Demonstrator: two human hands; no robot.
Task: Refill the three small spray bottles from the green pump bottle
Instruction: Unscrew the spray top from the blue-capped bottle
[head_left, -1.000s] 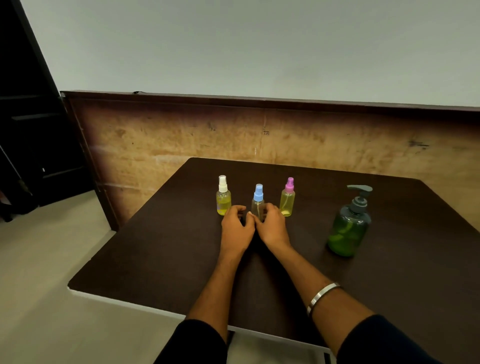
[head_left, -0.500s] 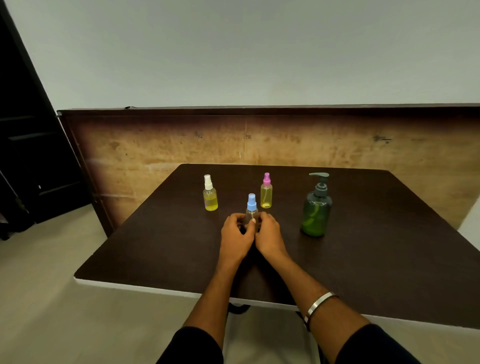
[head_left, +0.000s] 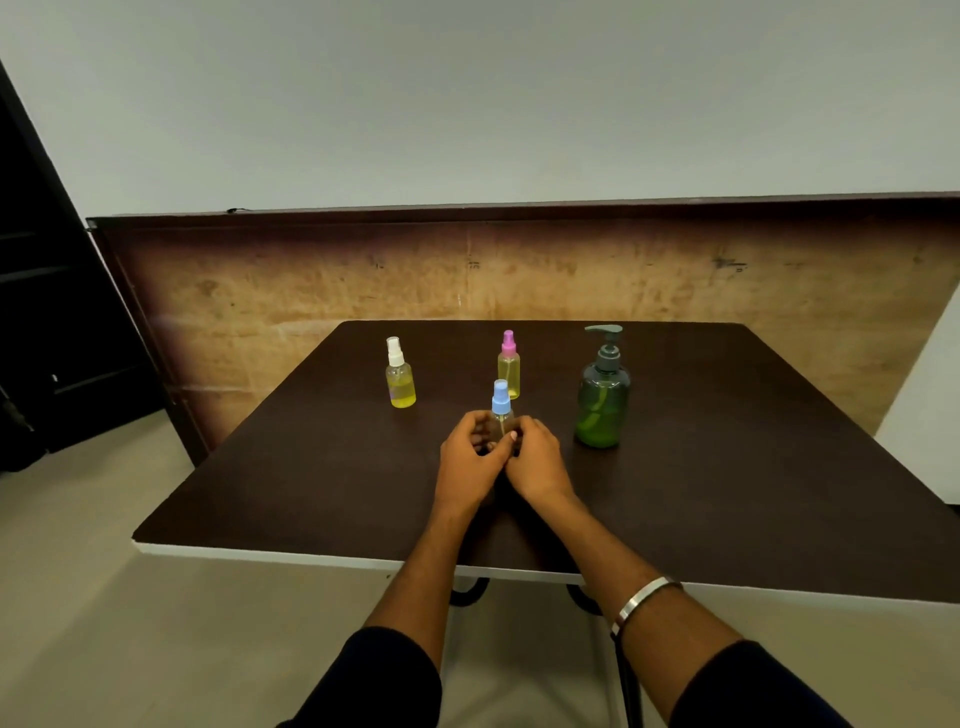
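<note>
Head view shows the left hand (head_left: 470, 460) and right hand (head_left: 535, 460) together grasping the blue-capped spray bottle (head_left: 501, 410) on the table (head_left: 311, 467), green pump bottle (head_left: 602, 397) near the right hand; its cap likely needs unscrewing next.

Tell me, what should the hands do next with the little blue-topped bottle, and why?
Probably twist off the blue spray cap. Both the left hand and right hand already hold the blue-capped bottle upright on the table, its cap is on, and the green pump bottle cannot fill it until it is open.
</note>
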